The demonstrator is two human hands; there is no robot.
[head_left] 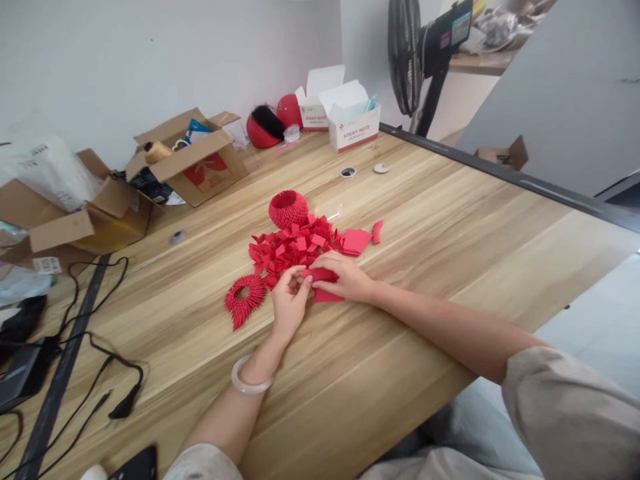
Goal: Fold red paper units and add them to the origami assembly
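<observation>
Between both hands is a piece of red paper, held just above the wooden table. My left hand pinches its left end with thumb and fingers. My right hand grips it from the right, fingers bent over the top. Another red sheet shows below the right fingers. Right behind the hands lies a heap of small red paper pieces. A ring of folded red paper with a pointed tail lies left of my left hand. A round red folded-paper bowl stands behind the heap.
A stack of red paper squares and a short red strip lie right of the heap. Open cardboard boxes stand at the back left, sticky-note boxes at the back. Black cables cross the left side. A fan stands behind.
</observation>
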